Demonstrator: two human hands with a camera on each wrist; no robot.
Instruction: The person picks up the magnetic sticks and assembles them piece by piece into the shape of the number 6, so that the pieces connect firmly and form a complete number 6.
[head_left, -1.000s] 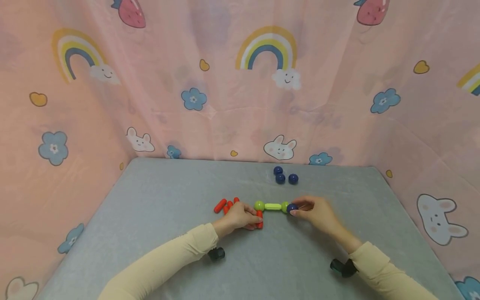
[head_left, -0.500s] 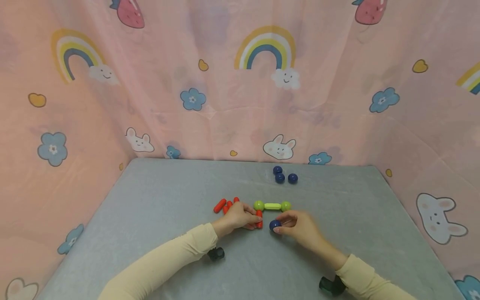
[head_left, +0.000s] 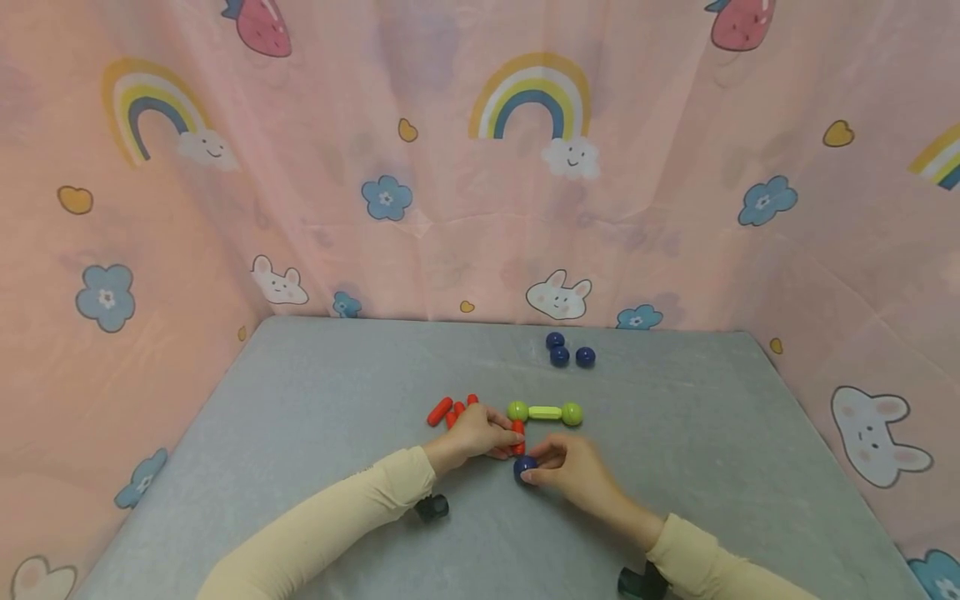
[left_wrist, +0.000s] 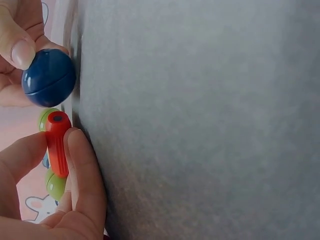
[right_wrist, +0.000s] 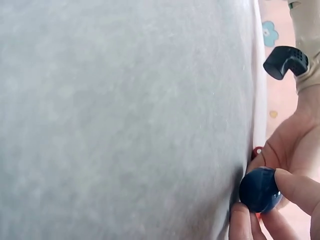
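Blue ball [head_left: 524,469], pinched in the grip of our right hand [head_left: 579,477], sits close by at six o'clock from the red rod [head_left: 518,428] that our left hand [head_left: 476,432] pinches. We'd do best keeping the rod steady and meeting its end squarely, without nudging the green ball [head_left: 517,411] at twelve.
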